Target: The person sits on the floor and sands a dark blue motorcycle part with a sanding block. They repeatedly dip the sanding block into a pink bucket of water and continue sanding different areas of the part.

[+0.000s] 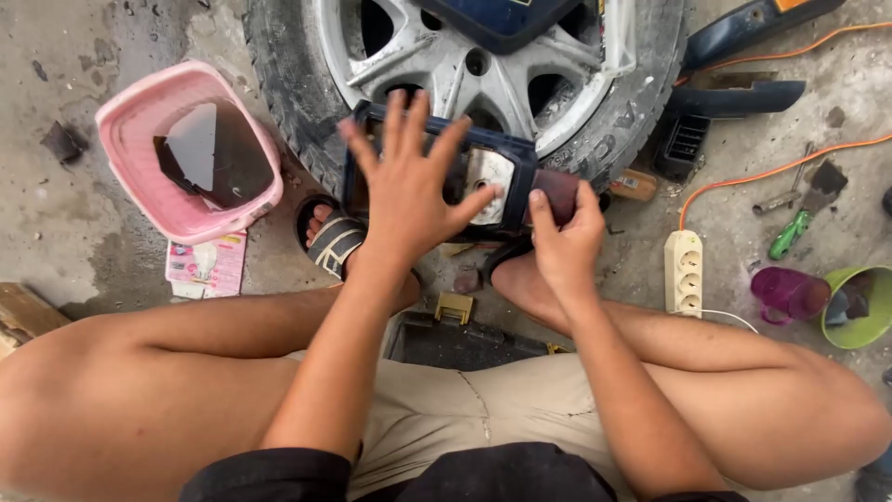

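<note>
The person sits low on the ground, knees spread, working over a dark blue housing point(437, 172) that leans against a wheel point(483, 65) lying just ahead. The left hand point(409, 181) lies flat on the housing with its fingers spread wide, gripping nothing. The right hand point(562, 232) is closed around a reddish-brown piece point(557, 191) at the housing's right end, thumb and fingers pinching it.

A sandalled foot point(334, 242) sits just under the left wrist, touching the housing's lower left corner. Between the legs lies a black case point(455, 339) with a yellow latch.

To the left stands a pink bucket point(186, 153) holding dark liquid, close against the tyre. To the right, a white power strip point(686, 270) lies on the floor with an orange cable point(780, 172) running off past it. Further right are a green-handled tool point(790, 232), a purple cup point(788, 293) and a green bowl point(859, 307), the cup touching the bowl.

The floor point(56, 214) is bare grey concrete, stained and gritty, with a piece of wood point(23, 316) at the left edge.

A flat pink-and-white packet point(206, 265) lies just below the bucket, printed side up.
</note>
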